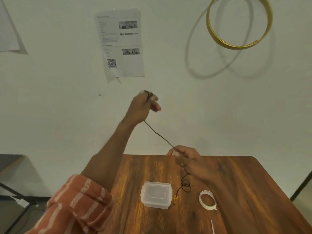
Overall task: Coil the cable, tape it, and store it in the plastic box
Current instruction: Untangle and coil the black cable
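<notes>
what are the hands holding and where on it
Both hold the dark cable: left hand grips one end raised; right hand pinches it mid-length, the rest dangling to the table.

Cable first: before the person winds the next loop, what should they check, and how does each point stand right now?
1. Left hand holds one end of the cable: ok.
2. Right hand pinches the cable lower down: ok.
3. Stretch between the hands is straight: ok.
4. Loose tail on the table is free of tangles: not ok, it lies in small loops.
5. Tape lies near the right hand: ok.
6. Box is open to take the coil: not ok, lid on.
</notes>
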`<state>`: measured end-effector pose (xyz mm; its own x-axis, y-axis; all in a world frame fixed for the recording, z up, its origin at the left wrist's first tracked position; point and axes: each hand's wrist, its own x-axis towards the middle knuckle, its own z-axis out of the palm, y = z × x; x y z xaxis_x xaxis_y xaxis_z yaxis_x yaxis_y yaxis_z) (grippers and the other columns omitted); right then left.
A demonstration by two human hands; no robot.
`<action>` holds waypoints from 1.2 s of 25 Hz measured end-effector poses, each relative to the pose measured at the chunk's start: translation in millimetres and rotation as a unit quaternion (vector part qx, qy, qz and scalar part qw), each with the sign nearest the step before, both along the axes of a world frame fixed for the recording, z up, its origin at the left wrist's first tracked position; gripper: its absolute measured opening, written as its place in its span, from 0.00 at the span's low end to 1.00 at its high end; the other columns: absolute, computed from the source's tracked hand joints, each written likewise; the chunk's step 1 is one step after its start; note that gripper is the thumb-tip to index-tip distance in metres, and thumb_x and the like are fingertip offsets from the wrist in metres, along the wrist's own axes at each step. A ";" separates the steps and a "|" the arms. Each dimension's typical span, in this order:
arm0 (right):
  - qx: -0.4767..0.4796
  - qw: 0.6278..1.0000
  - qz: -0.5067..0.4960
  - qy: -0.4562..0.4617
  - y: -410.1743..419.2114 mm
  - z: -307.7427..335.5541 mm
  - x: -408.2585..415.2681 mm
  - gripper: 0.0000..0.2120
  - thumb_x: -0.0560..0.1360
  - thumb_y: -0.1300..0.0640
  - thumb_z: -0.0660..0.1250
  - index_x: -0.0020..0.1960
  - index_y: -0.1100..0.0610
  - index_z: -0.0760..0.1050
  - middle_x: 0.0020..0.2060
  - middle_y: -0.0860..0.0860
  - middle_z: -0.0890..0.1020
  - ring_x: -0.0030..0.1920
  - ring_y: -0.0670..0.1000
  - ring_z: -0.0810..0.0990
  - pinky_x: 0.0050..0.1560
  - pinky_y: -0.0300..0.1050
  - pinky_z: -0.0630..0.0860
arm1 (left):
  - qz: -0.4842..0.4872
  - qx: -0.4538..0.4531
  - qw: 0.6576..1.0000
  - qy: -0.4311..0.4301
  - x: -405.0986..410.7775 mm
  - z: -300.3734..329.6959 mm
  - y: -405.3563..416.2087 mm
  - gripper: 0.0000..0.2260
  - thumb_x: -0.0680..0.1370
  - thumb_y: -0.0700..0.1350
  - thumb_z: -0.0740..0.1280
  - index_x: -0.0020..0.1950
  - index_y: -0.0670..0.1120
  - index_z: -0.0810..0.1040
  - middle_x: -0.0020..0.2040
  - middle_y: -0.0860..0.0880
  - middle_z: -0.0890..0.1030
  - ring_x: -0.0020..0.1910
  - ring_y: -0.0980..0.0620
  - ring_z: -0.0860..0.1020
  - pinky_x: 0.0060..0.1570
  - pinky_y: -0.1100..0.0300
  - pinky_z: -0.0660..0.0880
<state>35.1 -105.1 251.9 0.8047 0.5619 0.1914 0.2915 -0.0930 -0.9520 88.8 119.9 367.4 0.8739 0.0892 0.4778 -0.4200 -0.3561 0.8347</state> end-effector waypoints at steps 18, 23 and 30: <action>0.040 0.996 -0.048 0.060 6.5 -41.6 14.9 0.15 0.81 0.50 0.61 0.54 0.58 0.81 0.25 0.43 0.68 0.27 0.44 0.62 0.26 0.35 0.62 | -0.155 -0.363 0.916 -0.074 -8.7 43.3 -16.4 0.15 0.85 0.46 0.54 0.44 0.44 0.74 0.26 0.52 0.76 0.26 0.53 0.75 0.34 0.61 0.75; 0.051 0.996 -0.029 0.066 -19.8 -36.7 0.2 0.15 0.81 0.50 0.58 0.54 0.53 0.83 0.25 0.47 0.60 0.26 0.46 0.56 0.27 0.42 0.53 | 0.015 -0.181 0.979 -0.091 9.1 14.3 10.4 0.13 0.85 0.47 0.57 0.48 0.42 0.76 0.35 0.47 0.86 0.43 0.49 0.84 0.49 0.59 0.79; 0.059 0.997 0.011 0.039 -38.8 2.9 5.5 0.15 0.80 0.52 0.62 0.43 0.59 0.81 0.26 0.46 0.65 0.27 0.45 0.61 0.29 0.37 0.59 | 0.011 0.128 0.991 0.036 4.7 -38.5 -3.3 0.13 0.83 0.44 0.59 0.46 0.39 0.78 0.34 0.46 0.84 0.33 0.54 0.83 0.38 0.54 0.78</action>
